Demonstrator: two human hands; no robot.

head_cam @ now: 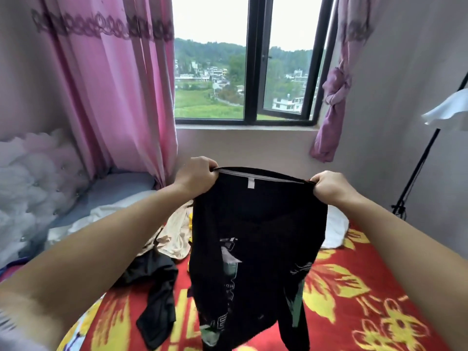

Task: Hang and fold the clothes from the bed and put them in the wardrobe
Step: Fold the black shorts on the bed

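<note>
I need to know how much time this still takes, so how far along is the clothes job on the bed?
Early, it seems. Nothing visibly finished: no hanger or wardrobe is in view. In hand: the left hand and right hand grip the black printed T-shirt by its top edge, held up over the red and yellow floral blanket. Left: a crumpled black garment, a beige garment and a white garment lie unfolded.

You hold a matt black cloth shirt (255, 236); the blanket (354, 287) is fuzzy printed cloth; the curtain (114, 97) is smooth cloth.
</note>
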